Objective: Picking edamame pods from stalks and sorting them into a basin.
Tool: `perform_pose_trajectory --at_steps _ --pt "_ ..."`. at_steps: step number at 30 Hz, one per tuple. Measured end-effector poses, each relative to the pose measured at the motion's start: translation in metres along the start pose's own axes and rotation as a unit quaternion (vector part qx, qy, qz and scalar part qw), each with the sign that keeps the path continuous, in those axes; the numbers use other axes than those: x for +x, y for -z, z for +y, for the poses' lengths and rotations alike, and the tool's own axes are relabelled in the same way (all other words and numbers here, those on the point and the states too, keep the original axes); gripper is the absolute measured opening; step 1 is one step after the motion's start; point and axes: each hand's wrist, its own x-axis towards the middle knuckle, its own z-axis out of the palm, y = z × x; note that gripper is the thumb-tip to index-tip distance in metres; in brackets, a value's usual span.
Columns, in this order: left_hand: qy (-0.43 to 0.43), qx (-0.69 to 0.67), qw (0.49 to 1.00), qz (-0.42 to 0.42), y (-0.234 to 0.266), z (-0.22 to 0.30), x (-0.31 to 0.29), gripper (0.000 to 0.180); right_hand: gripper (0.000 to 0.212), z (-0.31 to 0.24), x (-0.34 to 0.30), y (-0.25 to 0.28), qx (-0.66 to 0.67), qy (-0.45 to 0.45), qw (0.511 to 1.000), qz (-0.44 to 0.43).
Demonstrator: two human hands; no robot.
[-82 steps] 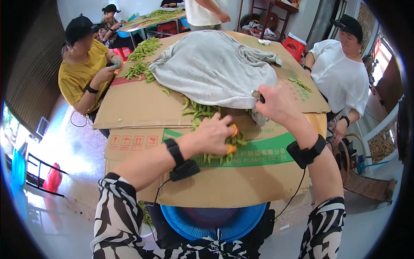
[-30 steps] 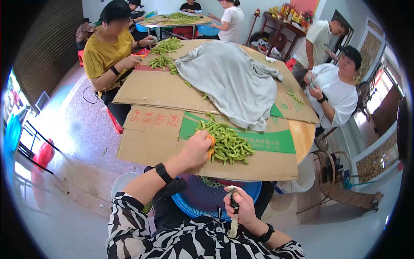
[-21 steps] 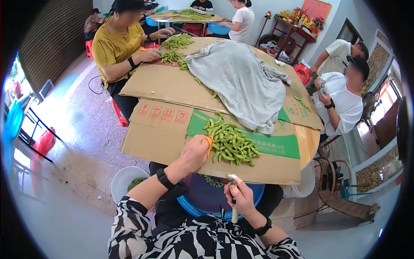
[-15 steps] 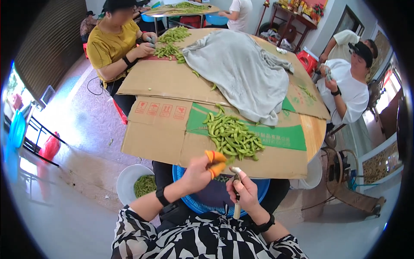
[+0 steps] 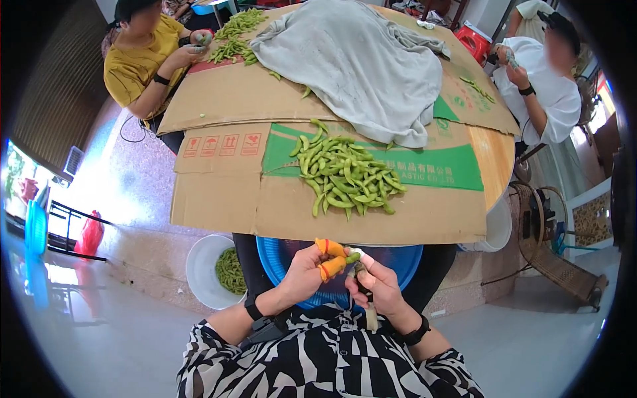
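My left hand, with orange covers on its thumb and finger, pinches a green soybean pod just off the table's near edge. Close against it, my right hand wears a white wrap on a finger and is closed around a slim hand tool with a pale lower end. Its working end is dark and partly hidden, so I cannot make out its exact kind. Both hands hover over a blue basin. Beyond them a heap of green pods lies on the cardboard covering the table.
A grey cloth drapes over a mound mid-table. On the floor at left stands a white bucket with green pods inside. Co-workers sit at far left in a yellow shirt and at right in a white shirt. A wicker chair is at right.
My hands have come together, and the right hand's fingertips now meet the pod in my left. My view has tipped downward, so the table sits higher in the picture.
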Motion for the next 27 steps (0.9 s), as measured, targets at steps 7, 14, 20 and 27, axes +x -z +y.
perform_pose_trajectory --at_steps 7,14,20,27 --pt "0.04 0.0 0.999 0.0 0.004 -0.019 -0.001 0.022 0.043 0.008 -0.003 0.006 0.009 -0.005 1.0 0.025" --pt "0.186 -0.393 0.891 -0.133 0.02 -0.054 0.007 0.033 0.037 0.018 0.003 0.024 0.194 -0.089 0.976 -0.048" --pt "0.197 -0.288 0.935 -0.055 0.017 -0.048 0.012 0.02 0.041 0.019 0.005 0.02 0.184 -0.088 0.978 0.052" --pt "-0.312 0.439 0.84 -0.066 0.019 -0.037 0.008 0.028 0.039 0.028 0.005 0.014 0.151 -0.088 0.979 0.108"
